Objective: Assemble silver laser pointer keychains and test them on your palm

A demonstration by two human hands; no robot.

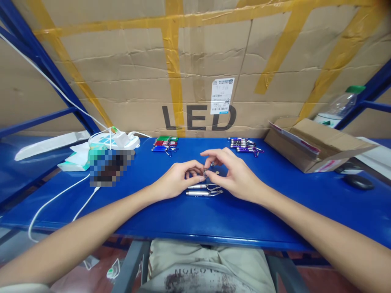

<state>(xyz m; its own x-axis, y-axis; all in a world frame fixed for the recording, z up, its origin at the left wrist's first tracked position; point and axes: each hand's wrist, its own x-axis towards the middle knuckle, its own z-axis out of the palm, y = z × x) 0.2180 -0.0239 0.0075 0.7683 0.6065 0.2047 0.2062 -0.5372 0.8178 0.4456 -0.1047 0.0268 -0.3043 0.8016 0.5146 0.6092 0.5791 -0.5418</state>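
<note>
Over the middle of the blue table my left hand (pixel 183 178) and my right hand (pixel 235 175) meet, both with fingers closed in a pinch. Between their fingertips is a small shiny metal piece (pixel 205 173), mostly covered, so its kind is unclear. Just below the hands lie two silver pen-shaped keychain lights, the nearer one (pixel 198 193) fully in sight and the farther one (pixel 197 186) partly under my left fingers. Each has a metal carabiner clip at its right end. A small round disc (pixel 217 173) shows by my right fingers.
Green, red and blue keychain lights (pixel 165 143) are grouped at the back; black and purple ones (pixel 243 144) lie right of them. An open cardboard box (pixel 314 144) and a black mouse (pixel 359 182) stand right. A power strip (pixel 131 141), cables and tissue pack (pixel 75 160) occupy the left.
</note>
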